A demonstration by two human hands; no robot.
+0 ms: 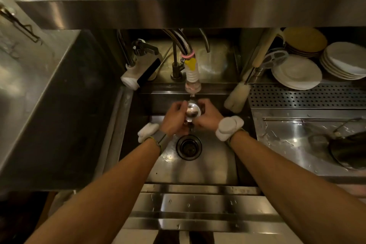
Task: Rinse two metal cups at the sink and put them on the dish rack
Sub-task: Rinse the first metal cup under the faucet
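Held over the sink basin, straight below the faucet nozzle, mouth up to catch the stream: one metal cup. Clasped on both sides, left hand and right hand, fingers curled snug around its wall. Second cup not made out.

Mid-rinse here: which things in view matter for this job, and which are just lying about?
In the job:
metal cup, held by left hand and right hand
faucet nozzle above it
sink
perforated rack

Lying about:
white plates
yellow plates
bottle brush
dark pan
water heater tap
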